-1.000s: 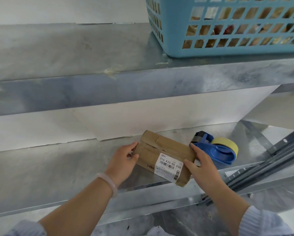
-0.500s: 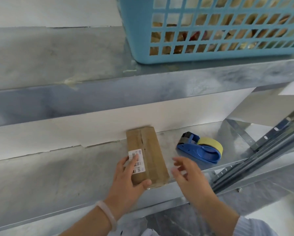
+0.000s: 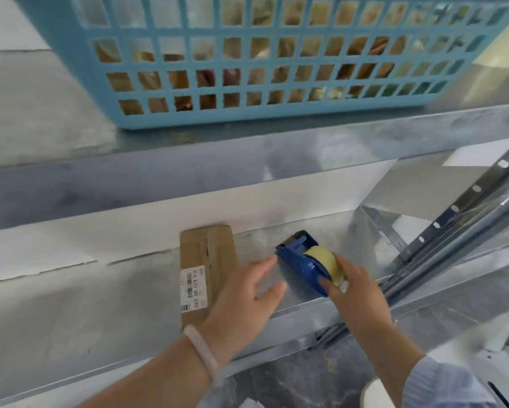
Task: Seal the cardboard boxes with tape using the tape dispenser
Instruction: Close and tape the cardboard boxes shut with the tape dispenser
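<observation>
Head-worn view, close, down onto shelf (image 3: pixel 70 319)

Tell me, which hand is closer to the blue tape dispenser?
Right. The right hand grips the tape dispenser at its roll end; the left hand is open just left of it, partly over the cardboard box.
</observation>
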Demonstrator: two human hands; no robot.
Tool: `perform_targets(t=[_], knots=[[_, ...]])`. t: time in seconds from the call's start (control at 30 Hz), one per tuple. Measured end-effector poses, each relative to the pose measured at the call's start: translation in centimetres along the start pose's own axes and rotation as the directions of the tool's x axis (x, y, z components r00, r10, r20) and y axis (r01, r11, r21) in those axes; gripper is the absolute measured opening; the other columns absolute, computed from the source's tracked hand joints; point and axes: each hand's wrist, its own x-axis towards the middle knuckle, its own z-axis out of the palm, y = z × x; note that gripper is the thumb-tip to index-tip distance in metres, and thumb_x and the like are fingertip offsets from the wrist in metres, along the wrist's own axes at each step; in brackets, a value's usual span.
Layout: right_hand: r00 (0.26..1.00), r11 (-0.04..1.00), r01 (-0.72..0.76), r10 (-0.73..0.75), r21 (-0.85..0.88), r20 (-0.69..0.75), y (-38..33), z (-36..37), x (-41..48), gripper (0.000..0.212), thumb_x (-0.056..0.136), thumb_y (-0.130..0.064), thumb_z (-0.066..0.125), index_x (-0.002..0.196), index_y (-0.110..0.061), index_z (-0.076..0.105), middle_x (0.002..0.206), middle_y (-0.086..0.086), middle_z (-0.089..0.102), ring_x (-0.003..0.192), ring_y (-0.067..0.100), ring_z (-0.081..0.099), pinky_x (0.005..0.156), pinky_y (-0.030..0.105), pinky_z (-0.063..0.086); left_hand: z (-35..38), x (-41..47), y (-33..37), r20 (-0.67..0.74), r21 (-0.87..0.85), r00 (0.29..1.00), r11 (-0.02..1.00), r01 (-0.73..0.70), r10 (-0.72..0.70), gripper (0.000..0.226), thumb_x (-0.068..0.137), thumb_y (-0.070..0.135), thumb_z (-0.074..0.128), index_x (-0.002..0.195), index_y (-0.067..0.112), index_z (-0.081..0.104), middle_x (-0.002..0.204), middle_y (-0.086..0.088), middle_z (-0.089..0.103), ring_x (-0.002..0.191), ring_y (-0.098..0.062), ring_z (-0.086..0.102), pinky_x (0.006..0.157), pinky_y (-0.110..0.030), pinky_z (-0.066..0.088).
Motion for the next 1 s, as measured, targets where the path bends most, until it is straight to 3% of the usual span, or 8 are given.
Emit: perform_targets(t=[0.07, 0.13, 0.2, 0.4, 0.6, 0.8, 0.9, 1.0], knots=[[0.998, 0.998, 0.063, -0.062, 0.029, -0.032, 0.2, 0.6, -1.4, 0.067, 0.085, -0.054, 0.064, 0.145, -0.043, 0.036, 0.111, -0.019, 0.048, 0.098, 0.007, 0.052, 0.080, 0.028, 0.048, 2.6, 1.5, 0.7, 0.174, -0.096, 0.960, 0.966, 0.240, -0.221, 0.053, 0.095, 0.042, 0.055, 0.144, 0.028, 0.042, 0.135, 0.013, 0.052, 0.104, 0.013, 0.049, 0.080, 0.004, 0.035], [0.991, 0.991, 0.131, -0.131, 0.011, -0.038, 0.3, 1.2, -2.5, 0.070, 0.086, -0.054, 0.062, 0.148, -0.040, 0.032, 0.115, -0.019, 0.047, 0.107, 0.005, 0.047, 0.089, 0.027, 0.047, 5.2, 2.6, 0.8, 0.264, -0.183, 0.906, 0.905, 0.385, -0.332, 0.057, 0.094, 0.049, 0.053, 0.145, 0.028, 0.038, 0.135, 0.010, 0.053, 0.109, 0.004, 0.053, 0.088, -0.007, 0.042], [0.981, 0.981, 0.192, -0.192, 0.024, 0.017, 0.1, 1.8, -3.5, 0.073, 0.090, -0.050, 0.060, 0.152, -0.037, 0.023, 0.126, -0.016, 0.046, 0.116, 0.005, 0.043, 0.095, 0.024, 0.043, 6.9, 3.4, 0.7, 0.208, -0.298, 0.880, 0.829, 0.474, -0.428, 0.057, 0.091, 0.049, 0.059, 0.140, 0.028, 0.041, 0.127, 0.004, 0.060, 0.110, -0.012, 0.061, 0.096, -0.033, 0.050], [0.926, 0.958, 0.263, -0.285, 0.116, 0.248, 0.7, 1.3, -4.2, 0.079, 0.096, -0.042, 0.050, 0.140, -0.062, -0.012, 0.121, -0.052, 0.014, 0.117, -0.015, 0.023, 0.098, 0.012, 0.032, 8.4, 4.1, -0.2, 0.055, -0.288, 0.860, 0.816, 0.500, -0.508, 0.026, 0.084, 0.041, 0.071, 0.103, 0.031, 0.056, 0.099, 0.006, 0.071, 0.093, -0.014, 0.068, 0.088, -0.043, 0.055], [0.982, 0.900, 0.090, -0.152, 0.427, 0.113, 1.6, -0.7, -3.1, 0.042, 0.098, -0.036, 0.047, 0.121, -0.070, 0.039, 0.116, -0.033, 0.050, 0.105, -0.017, 0.048, 0.085, 0.013, 0.043, 7.6, 3.2, 0.0, 0.066, -0.339, 0.879, 0.818, 0.464, -0.472, 0.011, 0.094, 0.029, 0.061, 0.103, 0.022, 0.061, 0.098, -0.004, 0.072, 0.093, -0.020, 0.069, 0.087, -0.043, 0.056], [0.948, 0.546, -0.319, 0.177, 0.775, 0.265, 1.8, -3.2, 0.1, 0.034, 0.105, -0.031, 0.037, 0.136, -0.030, 0.053, 0.135, -0.005, 0.057, 0.119, 0.012, 0.056, 0.099, 0.033, 0.045, 5.3, 1.9, 1.0, 0.168, -0.657, 0.913, 0.649, 0.384, -0.371, 0.032, 0.086, 0.025, 0.064, 0.114, 0.009, 0.063, 0.104, -0.012, 0.073, 0.100, -0.028, 0.070, 0.086, -0.040, 0.057], [0.865, 0.242, -0.491, 0.023, 0.837, 0.501, 0.5, -3.8, 0.8, 0.033, 0.104, -0.025, 0.044, 0.131, -0.012, 0.058, 0.131, 0.015, 0.062, 0.113, 0.028, 0.063, 0.099, 0.048, 0.050, 4.2, 1.2, 2.0, 0.222, -0.746, 0.936, 0.570, 0.343, -0.273, 0.034, 0.084, 0.025, 0.060, 0.114, 0.010, 0.064, 0.110, -0.016, 0.071, 0.104, -0.030, 0.068, 0.084, -0.039, 0.057], [0.790, 0.136, -0.551, -0.235, 0.824, 0.567, -1.4, -4.0, 0.2, 0.043, 0.102, -0.034, 0.043, 0.136, -0.009, 0.055, 0.135, 0.018, 0.058, 0.124, 0.037, 0.055, 0.102, 0.052, 0.045, 3.3, 0.8, 2.7, 0.243, -0.830, 0.937, 0.446, 0.336, -0.252, 0.031, 0.086, 0.021, 0.055, 0.113, 0.008, 0.064, 0.115, -0.021, 0.068, 0.104, -0.031, 0.068, 0.081, -0.038, 0.057]])
